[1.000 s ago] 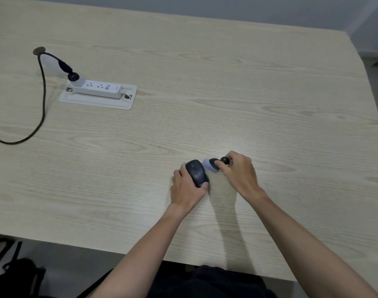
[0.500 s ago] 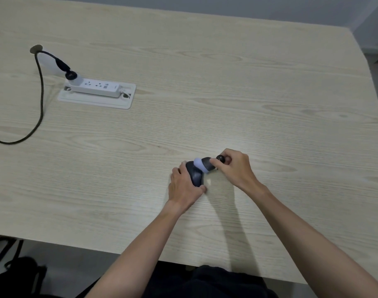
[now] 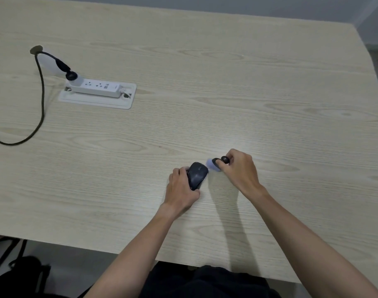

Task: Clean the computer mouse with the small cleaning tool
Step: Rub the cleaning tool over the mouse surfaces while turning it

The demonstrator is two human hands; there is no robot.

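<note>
A black computer mouse point(image 3: 197, 174) lies on the light wooden table point(image 3: 205, 93), near its front middle. My left hand point(image 3: 180, 191) grips the mouse from the left and behind, thumb along its near side. My right hand point(image 3: 239, 171) pinches a small cleaning tool point(image 3: 216, 163) with a dark handle, a round knob and a pale bluish, blurred brush head. The brush head sits just off the mouse's upper right edge; contact is unclear.
A white power strip point(image 3: 97, 88) rests on a white plate point(image 3: 95, 102) at the left. A black cable point(image 3: 40, 100) runs from a hole in the table and loops off the left edge. A dark bag point(image 3: 22, 274) lies on the floor below.
The brush head has swept right, from on top of the mouse to just off its right edge. My left hand keeps its hold on the mouse.
</note>
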